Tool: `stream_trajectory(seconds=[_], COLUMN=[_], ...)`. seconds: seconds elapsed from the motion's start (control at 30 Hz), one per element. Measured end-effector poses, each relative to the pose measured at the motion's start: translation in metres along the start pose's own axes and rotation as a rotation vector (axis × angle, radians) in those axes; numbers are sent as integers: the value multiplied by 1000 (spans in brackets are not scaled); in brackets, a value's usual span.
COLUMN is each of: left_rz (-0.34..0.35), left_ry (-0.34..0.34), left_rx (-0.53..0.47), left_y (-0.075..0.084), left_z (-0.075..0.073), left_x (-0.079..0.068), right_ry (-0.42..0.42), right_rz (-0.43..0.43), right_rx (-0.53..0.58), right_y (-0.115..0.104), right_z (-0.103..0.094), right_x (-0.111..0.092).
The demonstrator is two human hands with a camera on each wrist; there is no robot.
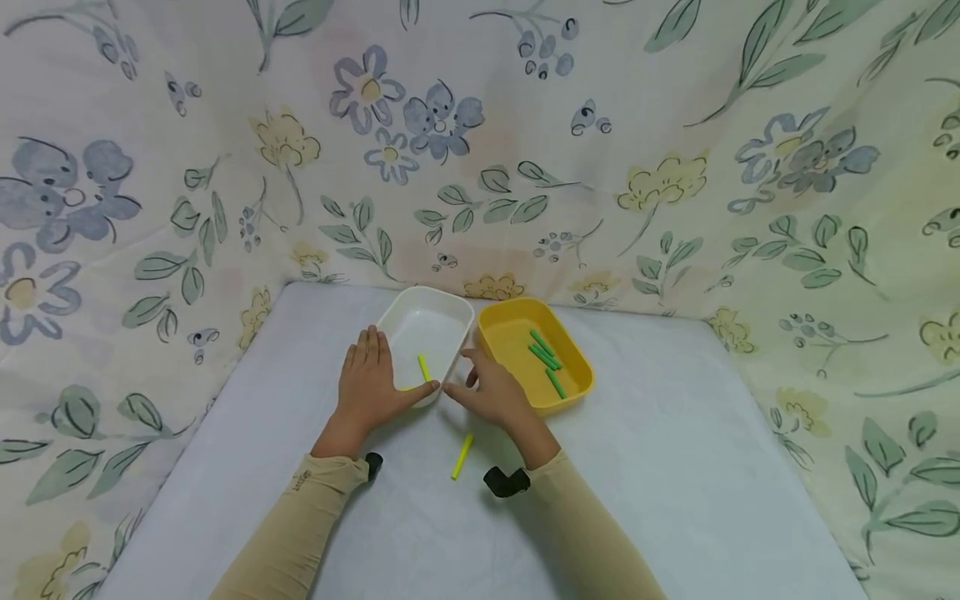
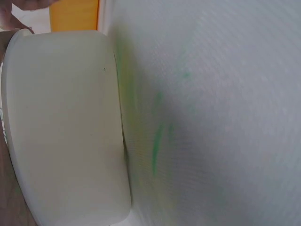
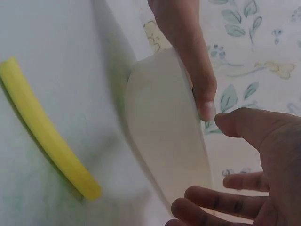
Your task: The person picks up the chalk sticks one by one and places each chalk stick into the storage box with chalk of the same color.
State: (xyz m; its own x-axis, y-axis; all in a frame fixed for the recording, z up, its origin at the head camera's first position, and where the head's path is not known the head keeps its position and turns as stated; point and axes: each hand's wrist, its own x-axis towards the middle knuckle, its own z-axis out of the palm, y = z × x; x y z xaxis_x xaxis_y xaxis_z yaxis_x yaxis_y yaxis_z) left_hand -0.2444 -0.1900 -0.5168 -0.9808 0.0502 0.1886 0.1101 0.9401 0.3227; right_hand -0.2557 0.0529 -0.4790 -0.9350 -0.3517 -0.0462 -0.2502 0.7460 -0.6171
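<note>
A white tray [image 1: 442,321] stands on the table, with two yellow sticks [image 1: 423,367] inside, one partly hidden by a thumb. My left hand [image 1: 369,383] lies along its left side, fingers straight and thumb stretched over the near edge. At the near right corner, my right hand [image 1: 491,390] has its fingers loosely bent, thumb tip close to the left thumb. The right wrist view shows its fingers beside the tray wall [image 3: 160,108]; whether they touch it I cannot tell. Another yellow stick [image 1: 462,457] rests on the cloth between my wrists.
A yellow tray [image 1: 498,312] stands just right of the white one, holding green sticks [image 1: 556,384]. White cloth [image 1: 675,467] covers the table. Behind and at the sides hangs a floral curtain [image 1: 480,125].
</note>
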Motion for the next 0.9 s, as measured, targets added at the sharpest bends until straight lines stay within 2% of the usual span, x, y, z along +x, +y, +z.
stream_trajectory(seconds=[0.2, 0.4, 0.7, 0.9], left_rz=[-2, -2, -1, -1], left_ry=[-2, -10, -1, -1], left_rx=[-4, -10, -10, -13], left_y=[-1, 0, 1, -1], left_z=[-1, -1, -2, 0], left_x=[-1, -1, 0, 0], right_ry=[-42, -68, -114, -97], right_rz=[-65, -139, -141, -184], right_rx=[-21, -90, -295, -348], right_y=[-5, -1, 10, 16], right_z=[-2, 4, 15, 19], right_x=[-21, -39, -57, -65])
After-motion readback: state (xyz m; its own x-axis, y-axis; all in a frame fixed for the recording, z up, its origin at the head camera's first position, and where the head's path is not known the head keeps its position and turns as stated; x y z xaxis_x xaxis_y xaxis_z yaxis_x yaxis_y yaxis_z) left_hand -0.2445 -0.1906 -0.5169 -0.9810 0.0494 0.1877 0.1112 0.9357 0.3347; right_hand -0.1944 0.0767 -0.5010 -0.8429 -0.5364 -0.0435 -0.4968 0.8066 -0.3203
